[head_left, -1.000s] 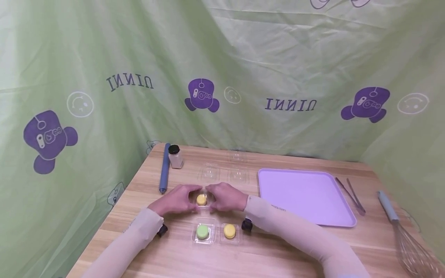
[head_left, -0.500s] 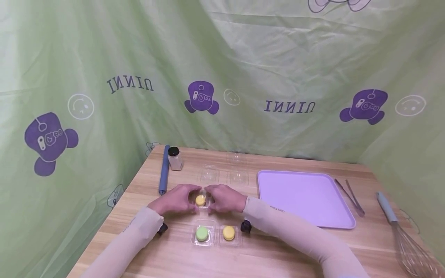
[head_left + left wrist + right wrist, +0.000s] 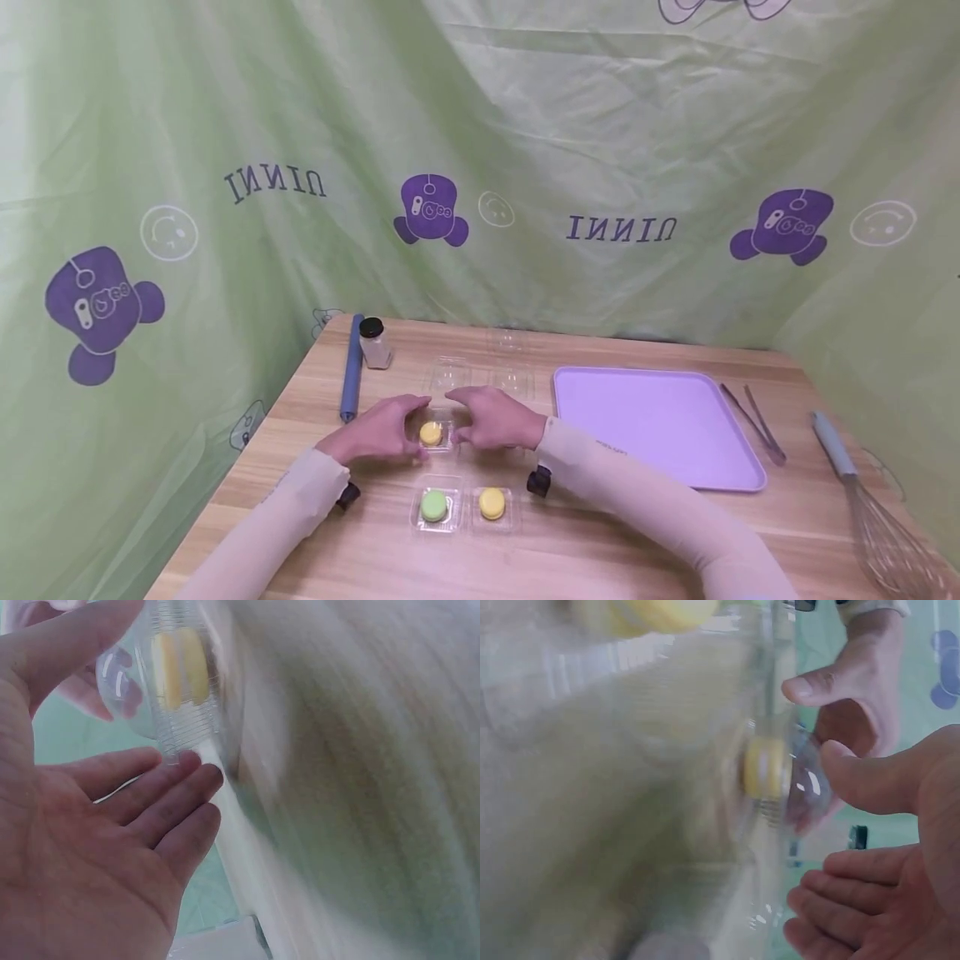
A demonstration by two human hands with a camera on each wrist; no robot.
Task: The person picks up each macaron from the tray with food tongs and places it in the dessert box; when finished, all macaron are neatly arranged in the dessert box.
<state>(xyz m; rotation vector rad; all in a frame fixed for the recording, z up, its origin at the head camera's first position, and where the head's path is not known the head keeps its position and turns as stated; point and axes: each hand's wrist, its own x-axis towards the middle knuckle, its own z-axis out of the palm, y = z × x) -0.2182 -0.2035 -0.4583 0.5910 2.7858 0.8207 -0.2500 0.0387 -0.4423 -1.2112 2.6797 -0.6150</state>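
A yellow macaron (image 3: 431,434) sits in a small clear plastic box with a domed lid (image 3: 808,780). My left hand (image 3: 384,430) is at the box's left side; in the left wrist view its fingers (image 3: 142,799) are extended, fingertips close to the box edge, contact unclear. To the right of the box, my right hand (image 3: 498,418) has its thumb and fingers spread, holding nothing; a small gap parts it from the box in the head view. Nearer the front are a green macaron (image 3: 433,506) and another yellow macaron (image 3: 492,503), each in a clear box base.
Several clear plastic pieces (image 3: 452,377) lie behind the hands. A blue rolling pin (image 3: 352,371) and a black-capped jar (image 3: 376,344) stand at the back left. Rightward are a purple tray (image 3: 652,429), tongs (image 3: 756,427) and a whisk (image 3: 862,500).
My right hand has drawn back to the right from the boxed yellow macaron. The left hand stays beside the box, almost unmoved.
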